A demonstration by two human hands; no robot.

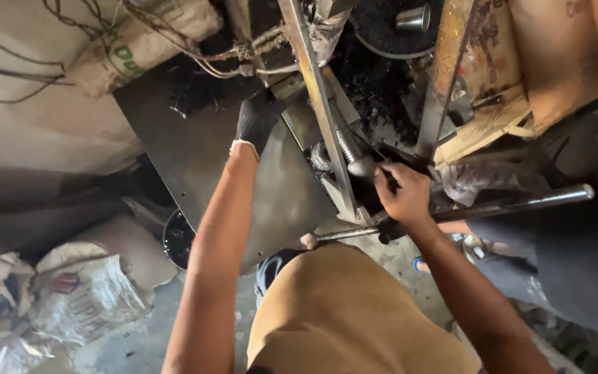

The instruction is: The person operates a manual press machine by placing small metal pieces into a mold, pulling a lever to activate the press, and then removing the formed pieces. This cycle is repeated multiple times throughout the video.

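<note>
Dim workshop floor, cluttered: crumpled sacks [70, 298] lie bottom-left of the steel frame post [320, 111], and one more sack [140, 38] sits on the wall ledge upper-left of it, with loose wires trailing by.

Left of the post, a flat grey metal plate [195, 152] slopes down from the machine. A dark round tub [178, 239] sits under its lower edge.

Your left hand [257, 121], in a black glove, is just left of the post, at the plate's upper end. Arm is stretched nearly straight, wrist up. Looks like a brace on the machine body, likely to steady it. Can't tell whether that grip is closed round anything; the glove blends into the black grime.

Just right of the post, a threaded screw shaft [346, 142] runs down alongside it, caked in black residue. Your right hand [399, 194], bare, is closed round the dark knob at the shaft's lower end, elbow bent, forearm coming up from bottom-right.

Right of the post and below that hand, a long steel bar [506, 204] sticks out sideways like a lever. Further right, a person in dark clothing [562, 270] stands close by. Up top, a small metal cup [413, 19] sits in black material.
</note>
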